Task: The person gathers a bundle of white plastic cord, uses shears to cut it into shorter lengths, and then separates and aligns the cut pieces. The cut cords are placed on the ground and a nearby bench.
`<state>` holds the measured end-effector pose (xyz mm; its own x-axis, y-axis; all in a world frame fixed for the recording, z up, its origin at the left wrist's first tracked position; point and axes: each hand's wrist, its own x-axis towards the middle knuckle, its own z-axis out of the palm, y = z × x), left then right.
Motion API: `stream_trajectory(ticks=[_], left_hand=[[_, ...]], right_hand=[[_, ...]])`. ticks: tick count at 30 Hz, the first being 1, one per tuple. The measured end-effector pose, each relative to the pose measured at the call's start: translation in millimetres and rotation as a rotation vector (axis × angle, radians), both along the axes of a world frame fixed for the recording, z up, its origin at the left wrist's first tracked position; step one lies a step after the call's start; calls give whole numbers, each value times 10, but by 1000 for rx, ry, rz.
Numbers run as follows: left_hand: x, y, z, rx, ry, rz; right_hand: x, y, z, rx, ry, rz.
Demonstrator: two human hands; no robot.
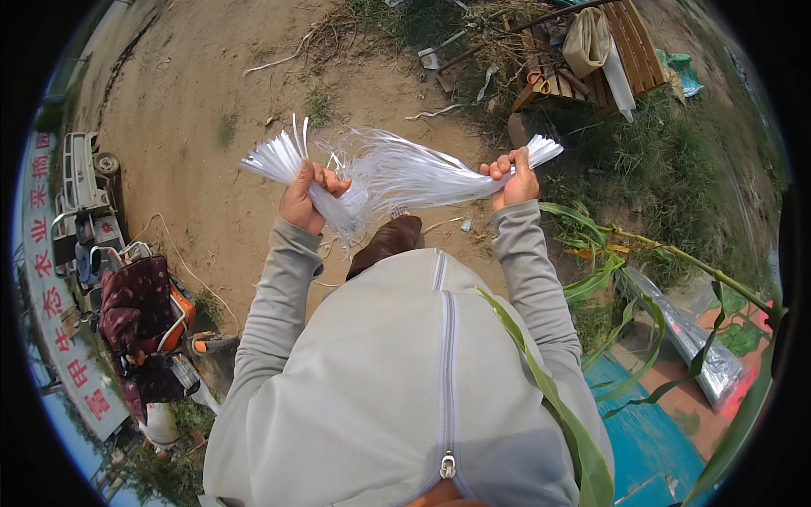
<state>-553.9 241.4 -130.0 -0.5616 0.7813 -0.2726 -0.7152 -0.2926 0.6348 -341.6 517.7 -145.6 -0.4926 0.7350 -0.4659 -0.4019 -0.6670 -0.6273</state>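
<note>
My left hand (pixel 310 193) is closed around a bundle of white plastic strips (pixel 276 156), whose even ends fan out beyond the thumb. My right hand (pixel 516 177) grips a second bunch of similar strips (pixel 437 171); its short, neat ends stick out to the right. From the right fist the long strands spread leftward through the air, thin and frayed. Near my left hand they overlap the drooping strands of the other bunch, and I cannot tell whether the two are tangled. Both hands are held up in front of my body, above the bare ground.
A wooden slatted bench (pixel 633 47) carries rolled beige cloth (pixel 586 41) and orange-handled scissors (pixel 538 82). Corn leaves (pixel 589 279) reach in at right, near a clear plastic bundle (pixel 697 348) and a blue sheet (pixel 640 431). At left stand a covered vehicle (pixel 136 317) and a small truck (pixel 82 171).
</note>
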Motion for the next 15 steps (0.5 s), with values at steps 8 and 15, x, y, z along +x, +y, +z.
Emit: stream_trajectory(ticks=[8,15], left_hand=[[-1202,-4572,721,-289,320,1049],[-959,-6320,1752,-313,522,1280]], right_hand=[[3730,1828,-733,59,-333,-768],[4766,1688,-535,137,-593,-915]])
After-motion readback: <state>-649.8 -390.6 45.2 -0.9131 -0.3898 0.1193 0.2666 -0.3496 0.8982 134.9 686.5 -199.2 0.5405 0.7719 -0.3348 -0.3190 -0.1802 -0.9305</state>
